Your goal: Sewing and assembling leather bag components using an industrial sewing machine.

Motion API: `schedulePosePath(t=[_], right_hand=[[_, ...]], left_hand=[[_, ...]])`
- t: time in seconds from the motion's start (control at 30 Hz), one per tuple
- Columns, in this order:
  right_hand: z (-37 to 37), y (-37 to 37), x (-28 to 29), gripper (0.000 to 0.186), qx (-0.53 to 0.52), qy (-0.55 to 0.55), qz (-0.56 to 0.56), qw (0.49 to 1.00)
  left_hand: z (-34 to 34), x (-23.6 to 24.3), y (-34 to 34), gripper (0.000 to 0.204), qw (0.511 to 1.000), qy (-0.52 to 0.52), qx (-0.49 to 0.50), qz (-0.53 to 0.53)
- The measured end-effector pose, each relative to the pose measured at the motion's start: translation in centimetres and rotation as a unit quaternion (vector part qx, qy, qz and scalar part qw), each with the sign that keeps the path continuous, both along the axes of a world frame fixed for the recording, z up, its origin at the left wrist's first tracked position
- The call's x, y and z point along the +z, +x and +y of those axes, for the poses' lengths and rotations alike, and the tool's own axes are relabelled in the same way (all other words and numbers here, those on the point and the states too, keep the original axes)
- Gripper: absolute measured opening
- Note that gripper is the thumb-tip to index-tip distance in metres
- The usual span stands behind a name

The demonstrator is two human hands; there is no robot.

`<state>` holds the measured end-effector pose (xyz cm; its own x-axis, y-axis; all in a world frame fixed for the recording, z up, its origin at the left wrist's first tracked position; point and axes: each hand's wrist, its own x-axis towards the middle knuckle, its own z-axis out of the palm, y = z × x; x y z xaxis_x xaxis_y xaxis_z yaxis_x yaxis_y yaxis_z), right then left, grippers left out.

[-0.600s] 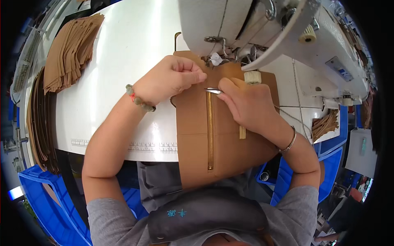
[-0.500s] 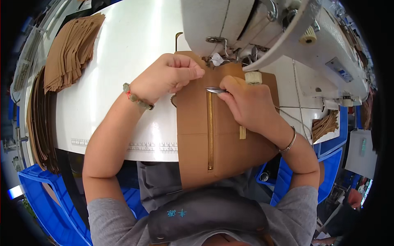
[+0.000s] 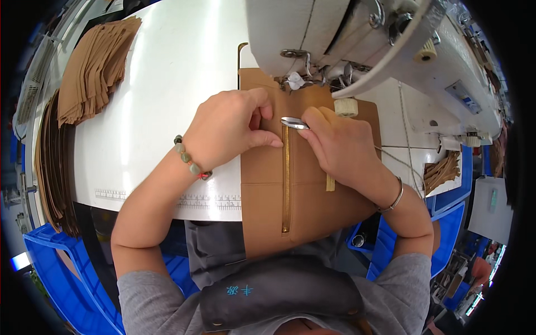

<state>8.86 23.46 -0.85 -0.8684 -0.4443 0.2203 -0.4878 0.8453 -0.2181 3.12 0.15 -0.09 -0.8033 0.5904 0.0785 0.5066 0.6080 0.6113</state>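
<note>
A brown leather-like panel lies on the white table under the sewing machine head, its near end hanging over the front edge toward my lap. A brass-toothed zipper runs lengthwise down the panel. My right hand is closed around small silver thread snips, whose blades lie at the zipper's far end. To the left of them, my left hand has its thumb stretched over the panel beside the zipper. Its fingers are bent and apart from the thumb, with nothing visible between them.
Stacks of brown pieces sit at the table's left side, and more brown pieces at the right. Blue bins flank the table. A ruler scale marks its front edge. A yellowish strip shows below my right hand.
My left hand has come nearer to me, and its thumb has parted from the fingers and lowered beside the zipper. The snips stay at the zipper's far end, turned slightly.
</note>
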Motion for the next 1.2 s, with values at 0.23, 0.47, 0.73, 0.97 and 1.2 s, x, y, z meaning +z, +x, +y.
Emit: schedulePosePath(t=[0.23, 0.47, 0.73, 0.97, 1.2], right_hand=[[-0.2, -0.1, 0.1, 0.015, 0.009, 0.006, 0.016, 1.000], [-0.1, -0.1, -0.3, 0.014, 0.014, 0.010, 0.022, 1.000], [0.3, -0.3, -0.4, 0.018, -0.022, -0.113, 0.001, 0.993], [0.4, -0.8, -0.5, 0.025, -0.045, -0.111, -0.025, 0.992], [0.6, -0.9, -0.9, 0.029, -0.051, -0.124, -0.038, 0.990]], left_hand=[[-0.1, -0.2, -0.2, 0.046, 1.000, -0.003, 0.006, -0.006], [0.0, -0.1, -0.3, 0.047, 1.000, -0.004, 0.007, -0.020], [0.0, 0.0, -0.3, 0.046, 0.999, -0.016, 0.011, -0.034], [0.2, -1.1, -0.2, 0.022, 0.996, 0.086, -0.001, 0.035], [1.8, -2.1, 1.0, 0.012, 0.990, 0.035, 0.007, 0.134]])
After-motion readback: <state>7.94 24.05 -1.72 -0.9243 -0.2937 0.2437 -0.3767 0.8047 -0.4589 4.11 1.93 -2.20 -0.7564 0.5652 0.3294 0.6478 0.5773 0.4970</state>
